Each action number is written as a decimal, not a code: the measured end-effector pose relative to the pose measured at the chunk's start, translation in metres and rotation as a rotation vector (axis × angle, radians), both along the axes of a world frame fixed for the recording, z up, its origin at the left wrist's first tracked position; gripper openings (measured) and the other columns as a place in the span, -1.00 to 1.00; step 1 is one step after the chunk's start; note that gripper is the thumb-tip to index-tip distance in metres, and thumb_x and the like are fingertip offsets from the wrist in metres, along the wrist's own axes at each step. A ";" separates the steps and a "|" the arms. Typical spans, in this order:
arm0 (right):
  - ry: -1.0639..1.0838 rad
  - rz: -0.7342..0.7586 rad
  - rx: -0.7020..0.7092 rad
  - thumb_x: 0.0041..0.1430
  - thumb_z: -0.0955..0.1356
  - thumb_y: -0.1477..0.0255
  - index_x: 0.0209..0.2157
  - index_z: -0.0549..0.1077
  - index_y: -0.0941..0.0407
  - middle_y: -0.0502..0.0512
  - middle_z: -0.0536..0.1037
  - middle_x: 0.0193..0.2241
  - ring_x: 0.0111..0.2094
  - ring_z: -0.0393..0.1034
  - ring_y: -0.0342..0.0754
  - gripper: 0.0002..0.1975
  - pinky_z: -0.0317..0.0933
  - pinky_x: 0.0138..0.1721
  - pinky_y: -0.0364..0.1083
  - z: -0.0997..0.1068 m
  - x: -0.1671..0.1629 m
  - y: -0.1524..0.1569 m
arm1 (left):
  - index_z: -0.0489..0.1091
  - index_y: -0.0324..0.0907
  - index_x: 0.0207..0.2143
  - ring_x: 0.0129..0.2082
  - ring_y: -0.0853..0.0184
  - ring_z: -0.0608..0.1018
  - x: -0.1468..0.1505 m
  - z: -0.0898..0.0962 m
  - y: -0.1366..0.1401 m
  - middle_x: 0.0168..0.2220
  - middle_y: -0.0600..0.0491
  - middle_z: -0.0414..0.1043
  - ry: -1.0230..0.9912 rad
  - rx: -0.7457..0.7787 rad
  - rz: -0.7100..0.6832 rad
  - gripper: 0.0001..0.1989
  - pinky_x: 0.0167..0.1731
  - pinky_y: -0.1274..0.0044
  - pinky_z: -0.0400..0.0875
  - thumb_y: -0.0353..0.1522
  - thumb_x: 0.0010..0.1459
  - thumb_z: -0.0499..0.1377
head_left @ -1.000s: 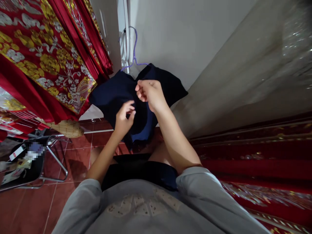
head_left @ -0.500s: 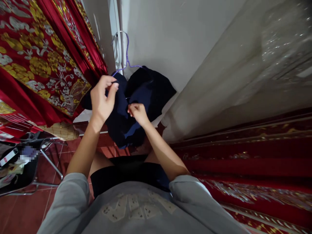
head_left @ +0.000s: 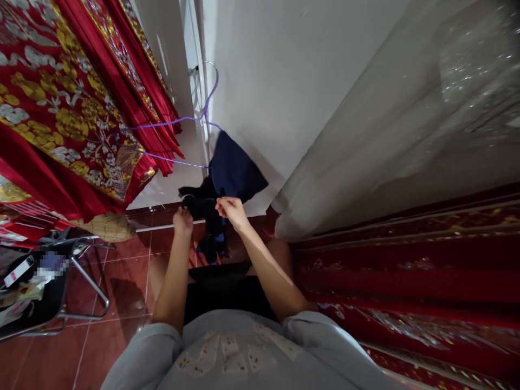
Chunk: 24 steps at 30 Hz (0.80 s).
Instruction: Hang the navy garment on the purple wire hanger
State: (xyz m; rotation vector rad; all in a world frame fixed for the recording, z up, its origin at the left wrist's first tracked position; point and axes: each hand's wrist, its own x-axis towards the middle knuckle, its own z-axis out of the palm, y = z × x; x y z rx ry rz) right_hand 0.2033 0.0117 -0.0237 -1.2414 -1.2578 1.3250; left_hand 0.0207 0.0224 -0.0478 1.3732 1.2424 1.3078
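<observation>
My right grip pinches a navy cloth garment half off the purple wire hanger above; left grip curled, hold unclear; remaining shoulder apparently needs freeing.

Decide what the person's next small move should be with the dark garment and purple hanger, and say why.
Probably ease the dark garment off the right side of the purple hanger, using the right hand. The hanger's left side is bare, the cloth hangs only at its right, and the left hand and right hand are both at the cloth.
</observation>
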 end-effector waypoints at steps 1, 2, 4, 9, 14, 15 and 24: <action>-0.076 -0.018 -0.042 0.20 0.26 0.21 -0.54 0.41 0.11 -0.03 0.36 -0.66 -0.59 0.25 -0.16 -0.66 0.15 -0.47 -0.15 -0.008 0.007 0.001 | 0.40 -0.23 0.07 -0.06 0.24 0.58 0.006 -0.007 -0.006 0.01 -0.10 0.48 -0.021 -0.028 0.029 -0.68 -0.06 0.30 0.55 -0.21 0.43 0.09; -0.147 -0.033 -0.077 0.18 0.29 0.24 -0.54 0.41 0.11 -0.01 0.39 -0.64 -0.56 0.29 -0.14 -0.70 0.19 -0.42 -0.14 -0.015 0.014 0.002 | 0.41 -0.23 0.00 -0.12 0.28 0.59 0.011 -0.011 -0.011 -0.08 -0.09 0.50 -0.049 -0.049 0.062 -0.69 -0.09 0.34 0.54 -0.22 0.48 0.00; -0.250 -0.021 -0.087 0.02 0.42 0.33 -0.51 0.44 0.11 0.02 0.48 -0.54 -0.43 0.39 -0.09 -0.84 0.27 -0.29 -0.10 -0.024 0.026 0.003 | 0.40 -0.19 -0.12 -0.20 0.33 0.58 0.021 -0.008 -0.018 -0.21 -0.04 0.50 -0.100 -0.060 0.107 -0.66 -0.10 0.38 0.51 -0.21 0.49 -0.09; -0.116 0.370 0.123 -0.19 0.56 0.35 -0.15 0.53 0.14 0.13 0.61 -0.15 -0.10 0.46 0.07 -0.52 0.32 0.03 0.03 -0.014 0.021 -0.007 | 0.46 -0.12 -0.17 -0.16 0.28 0.56 0.050 0.046 -0.039 -0.21 0.01 0.49 0.072 0.189 -0.078 -0.74 -0.04 0.38 0.47 -0.13 0.35 0.17; 0.139 0.396 -0.022 0.14 0.39 0.10 -0.21 0.54 0.16 0.11 0.59 -0.33 -0.23 0.46 0.05 -0.60 0.36 -0.05 0.05 0.029 0.001 -0.018 | 0.46 -0.09 0.03 0.16 0.12 0.42 0.043 0.079 -0.045 0.08 -0.12 0.38 0.348 0.411 -0.003 -0.56 0.25 0.26 0.27 0.01 0.36 0.08; 0.111 0.489 0.000 0.12 0.42 0.13 -0.22 0.54 0.15 0.10 0.59 -0.33 -0.23 0.46 0.04 -0.63 0.36 -0.07 0.03 0.041 0.004 -0.018 | 0.42 -0.09 0.11 0.18 0.12 0.41 0.034 0.075 -0.044 0.10 -0.12 0.39 0.329 0.376 -0.080 -0.48 0.26 0.26 0.26 0.06 0.37 0.00; -0.354 0.216 0.586 0.02 0.35 0.58 -0.16 0.52 0.08 -0.03 0.52 -0.44 -0.35 0.40 -0.06 -0.68 0.26 -0.15 -0.08 0.098 0.036 0.047 | 0.51 -0.17 -0.23 -0.14 0.18 0.51 -0.050 0.047 -0.066 -0.18 -0.04 0.52 0.458 0.021 -0.375 -0.66 -0.02 0.39 0.40 -0.06 0.28 0.20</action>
